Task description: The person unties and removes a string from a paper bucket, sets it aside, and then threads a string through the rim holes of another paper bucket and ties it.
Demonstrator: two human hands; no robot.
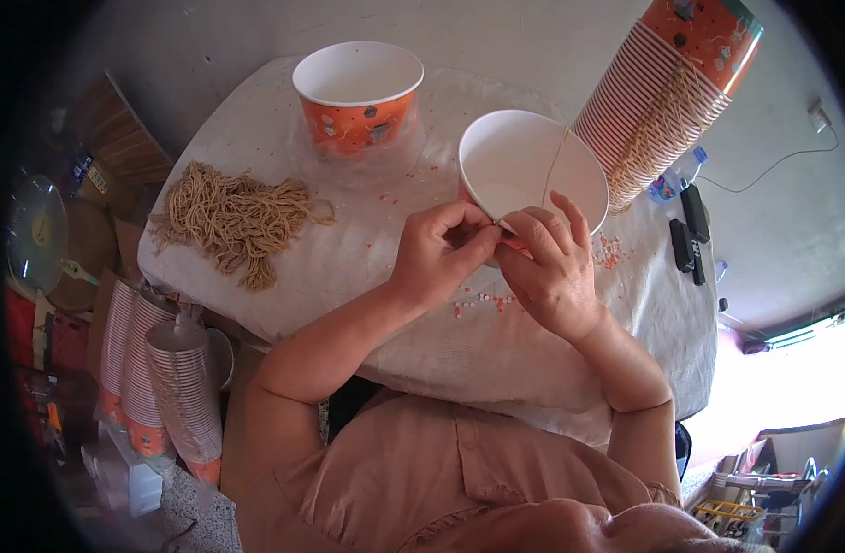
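Observation:
A white-lined orange paper bucket lies tilted on the table in front of my hands. My left hand pinches at the near side of its rim. Close against it, my right hand has its thumb and forefinger pressed together at the same spot, other fingers raised. What lies between the fingertips is too small to make out. A thin tan string runs across the bucket's opening toward my right hand. Small orange and white bits lie on the cloth under my hands.
Another orange bucket stands at the back. A tan string pile lies left. A tall stack of buckets leans at the right, near a plastic bottle and black objects. Wrapped bucket stacks stand below the left table edge.

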